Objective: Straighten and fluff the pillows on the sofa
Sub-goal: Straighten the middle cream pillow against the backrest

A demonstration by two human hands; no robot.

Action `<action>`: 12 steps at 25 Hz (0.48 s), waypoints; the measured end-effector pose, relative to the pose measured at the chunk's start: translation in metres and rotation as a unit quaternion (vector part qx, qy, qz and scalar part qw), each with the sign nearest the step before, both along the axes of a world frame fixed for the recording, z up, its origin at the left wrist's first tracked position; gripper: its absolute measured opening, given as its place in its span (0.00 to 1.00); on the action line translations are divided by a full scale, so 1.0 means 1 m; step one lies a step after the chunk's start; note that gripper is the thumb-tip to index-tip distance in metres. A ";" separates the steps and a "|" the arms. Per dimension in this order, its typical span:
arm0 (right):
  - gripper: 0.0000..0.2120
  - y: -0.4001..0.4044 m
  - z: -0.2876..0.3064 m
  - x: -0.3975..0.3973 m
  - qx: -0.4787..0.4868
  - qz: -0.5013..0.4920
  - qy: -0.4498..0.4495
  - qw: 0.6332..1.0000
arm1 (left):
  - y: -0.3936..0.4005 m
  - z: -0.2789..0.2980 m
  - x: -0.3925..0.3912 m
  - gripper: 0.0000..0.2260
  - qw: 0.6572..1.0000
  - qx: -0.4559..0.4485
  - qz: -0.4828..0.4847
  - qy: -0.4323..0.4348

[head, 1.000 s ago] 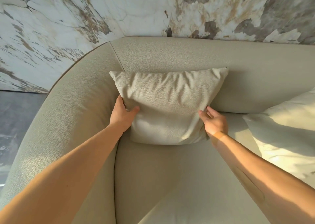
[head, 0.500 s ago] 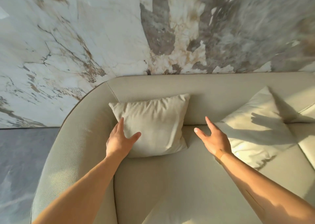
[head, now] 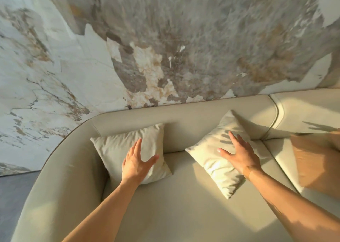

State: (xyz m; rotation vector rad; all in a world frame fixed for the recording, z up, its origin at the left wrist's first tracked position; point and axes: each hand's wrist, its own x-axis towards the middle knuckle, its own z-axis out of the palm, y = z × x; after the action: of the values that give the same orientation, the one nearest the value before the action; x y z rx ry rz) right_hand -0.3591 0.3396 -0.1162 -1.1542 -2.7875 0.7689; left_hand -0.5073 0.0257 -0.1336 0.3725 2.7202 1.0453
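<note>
Bare seat cushion lies open between the left pillow and the tilted right pillow; the sofa backrest closes off behind both.

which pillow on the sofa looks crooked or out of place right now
The cream pillow under the right hand sits askew: turned on a corner like a diamond, lying across the seat. The corner pillow by the left hand stands squarely against the backrest.
</note>
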 end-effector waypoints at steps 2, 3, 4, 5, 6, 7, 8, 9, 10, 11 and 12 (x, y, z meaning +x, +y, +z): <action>0.41 0.042 0.008 0.024 0.013 0.003 -0.001 1.000 | 0.033 0.007 0.022 0.41 1.000 0.004 0.008 -0.002; 0.42 0.065 0.012 0.036 0.017 0.006 0.000 1.000 | 0.052 0.011 0.035 0.41 1.000 0.006 0.014 -0.004; 0.42 0.088 0.016 0.048 0.022 0.011 -0.003 1.000 | 0.069 0.014 0.046 0.41 1.000 0.009 0.021 -0.006; 0.42 0.114 0.021 0.061 0.028 0.018 -0.009 0.999 | 0.089 0.018 0.059 0.41 0.999 0.012 0.032 -0.008; 0.43 0.137 0.025 0.072 0.034 0.024 -0.018 0.999 | 0.105 0.020 0.069 0.42 0.999 0.014 0.042 -0.011; 0.43 0.157 0.028 0.080 0.036 0.026 -0.025 0.999 | 0.120 0.022 0.079 0.42 0.999 0.014 0.048 -0.015; 0.43 0.175 0.030 0.087 0.033 0.028 -0.029 0.999 | 0.134 0.022 0.088 0.42 0.998 0.014 0.051 -0.021; 0.43 0.190 0.031 0.094 0.028 0.029 -0.032 0.999 | 0.145 0.023 0.096 0.42 0.998 0.014 0.051 -0.028; 0.42 0.203 0.031 0.099 0.024 0.031 -0.036 0.999 | 0.155 0.023 0.102 0.42 0.998 0.014 0.051 -0.035; 0.42 0.213 0.032 0.102 0.023 0.036 -0.041 0.998 | 0.163 0.024 0.107 0.42 0.998 0.017 0.054 -0.042; 0.43 0.220 0.033 0.104 0.022 0.042 -0.047 0.998 | 0.168 0.025 0.112 0.42 0.997 0.020 0.058 -0.048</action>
State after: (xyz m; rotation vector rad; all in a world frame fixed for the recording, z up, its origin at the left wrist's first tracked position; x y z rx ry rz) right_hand -0.2555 0.5595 -0.0837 -1.1000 -2.9321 0.6724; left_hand -0.3958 0.1941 -0.1091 0.1687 2.6660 1.1192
